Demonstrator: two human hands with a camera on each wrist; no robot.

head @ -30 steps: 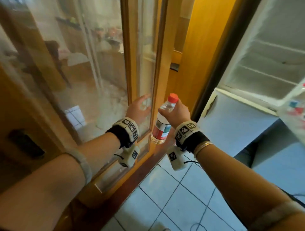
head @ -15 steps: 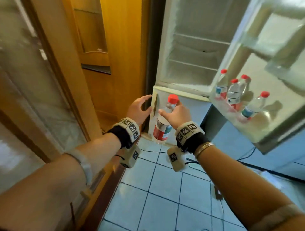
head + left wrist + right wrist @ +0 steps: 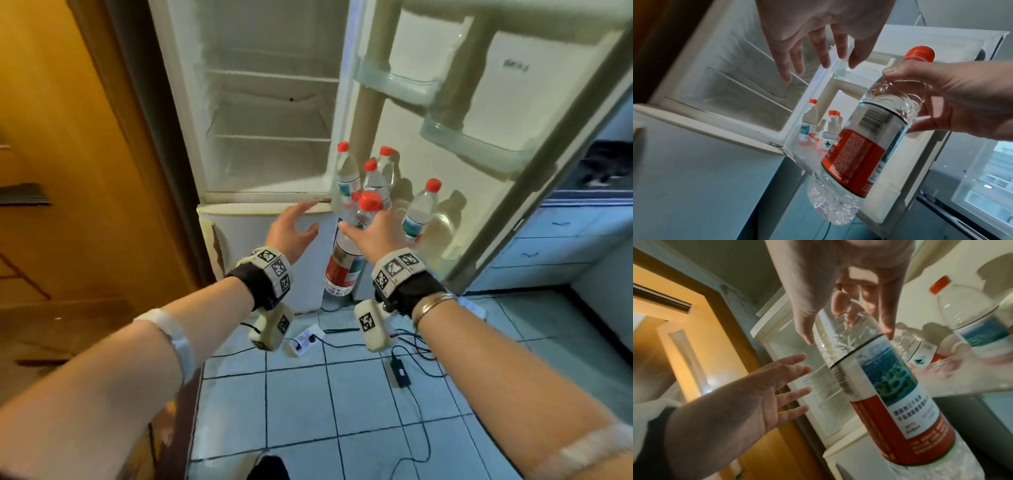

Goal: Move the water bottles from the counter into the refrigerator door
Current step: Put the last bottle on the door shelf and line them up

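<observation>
A person stood at an open refrigerator, the right hand wrapped round the shoulder of a water bottle just under its red cap, thumb on one side and fingers curled round the other. The bottle hung roughly upright in the air, near the lower door shelf but not yet over it. The left hand was beside it, fingers spread and relaxed, holding nothing and touching nothing.

Four bottles already stood in that clear shelf on the open door, red caps up; the wrist views showed them packed toward the hinge side with one further out. The two smaller shelves above held nothing visible. The tabletop the bottles came from was out of view.

By these pictures the step in hand was the carry to the door, with placement not yet begun. The next move would likely call for lifting the bottle's base over the shelf's front lip and lowering it into a gap between the standing bottles without knocking them, then letting go once it rested.
</observation>
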